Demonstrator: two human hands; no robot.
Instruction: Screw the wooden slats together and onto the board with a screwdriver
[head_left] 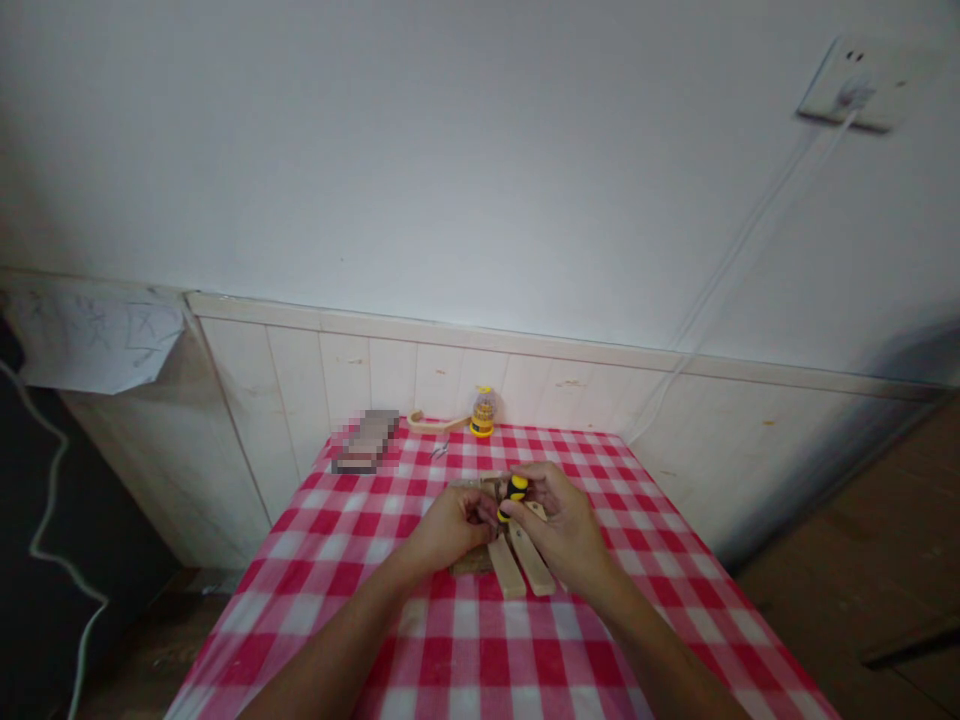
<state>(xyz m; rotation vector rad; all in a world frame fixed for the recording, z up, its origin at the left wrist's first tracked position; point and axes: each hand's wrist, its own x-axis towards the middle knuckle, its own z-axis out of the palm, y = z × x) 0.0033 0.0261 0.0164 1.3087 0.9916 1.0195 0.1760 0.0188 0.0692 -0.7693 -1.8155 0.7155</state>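
Observation:
My right hand [566, 525] is closed around the yellow-and-black handle of a screwdriver [517, 487], held over a wooden assembly in the middle of the table. Close beside its lower end, my left hand [452, 525] has its fingers pinched together; what they grip is hidden. Two pale wooden strips [507, 572] extend from under the hands toward me, side by side. A darker brown wooden piece [471, 564] shows below my left hand. The screwdriver's tip cannot be made out.
A red-and-white checked cloth [540, 660] covers the table. Toward the wall stand a yellow-capped clear container [484, 412], a curved wooden piece [435, 427] and small pliers [440, 451]. A blurred-out flat object [367, 442] lies at the back left. A cord runs down from a wall socket [862, 85].

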